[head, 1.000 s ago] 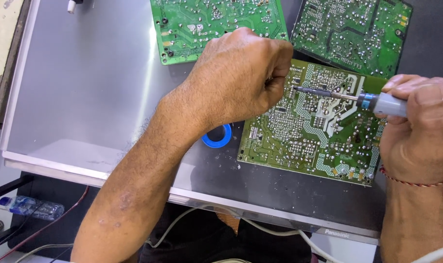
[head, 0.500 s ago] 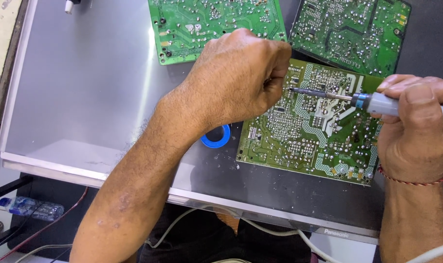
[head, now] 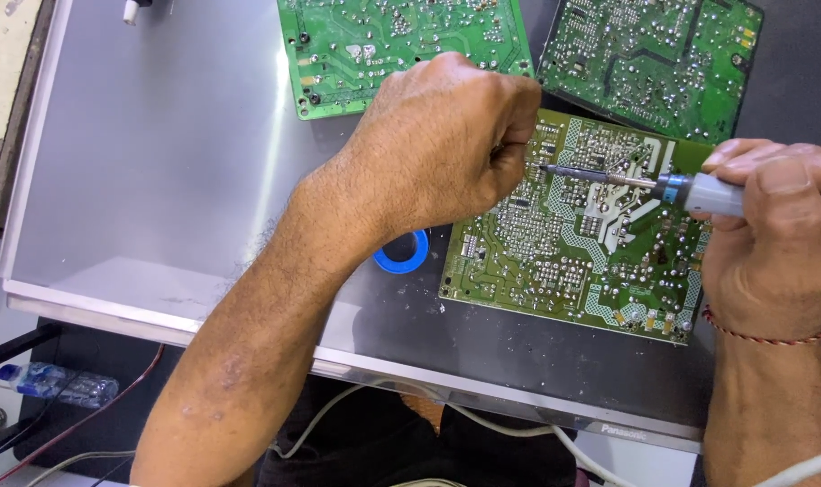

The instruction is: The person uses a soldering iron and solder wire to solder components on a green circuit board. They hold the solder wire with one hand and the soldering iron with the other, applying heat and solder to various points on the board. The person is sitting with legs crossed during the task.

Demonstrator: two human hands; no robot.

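A green circuit board [head: 573, 243] lies solder side up on a grey metal panel [head: 158, 162]. My right hand [head: 775, 243] grips a grey soldering iron [head: 699, 191] whose thin tip reaches left onto the board's upper part. My left hand [head: 446, 135] is curled into a loose fist over the board's upper left corner, fingertips pinched right beside the iron's tip; what they pinch is hidden. A blue ring-shaped spool [head: 403, 252] sits under my left wrist, partly covered.
Two more green circuit boards lie at the top, one at centre [head: 356, 45] and one at right [head: 645, 54]. Below the panel's front edge are white cables [head: 509, 424], a plastic bottle [head: 59, 383] on the floor at left, and a red wire.
The soldering iron's tip has slid slightly left toward my left fingertips. Both hands otherwise hold their places.
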